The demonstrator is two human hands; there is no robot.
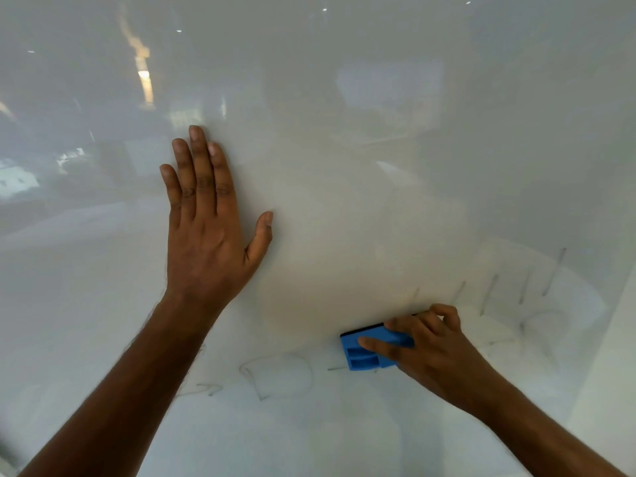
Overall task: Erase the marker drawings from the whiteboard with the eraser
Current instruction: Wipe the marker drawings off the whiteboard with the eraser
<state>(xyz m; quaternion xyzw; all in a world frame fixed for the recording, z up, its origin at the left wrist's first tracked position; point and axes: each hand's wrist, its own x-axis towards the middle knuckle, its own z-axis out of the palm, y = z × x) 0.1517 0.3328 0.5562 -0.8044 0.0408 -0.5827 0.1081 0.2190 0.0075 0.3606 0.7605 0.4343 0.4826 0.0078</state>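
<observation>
A glossy whiteboard [344,98] fills the view. My right hand [433,349] grips a blue eraser [370,351] with a black felt edge and presses it on the board at lower right. My left hand [206,228] lies flat on the board, fingers spread, up and to the left of the eraser. Faint grey marker strokes [523,287] stand slanted to the upper right of the eraser. A faint D-like outline [275,373] and a small squiggle [203,390] lie to its lower left. A short dash [335,368] touches the eraser's left side.
Reflections of room lights and furniture show on the upper part of the board. A faint rounded marker shape [543,321] sits to the right of my right hand. The board's right edge [616,304] runs down the far right.
</observation>
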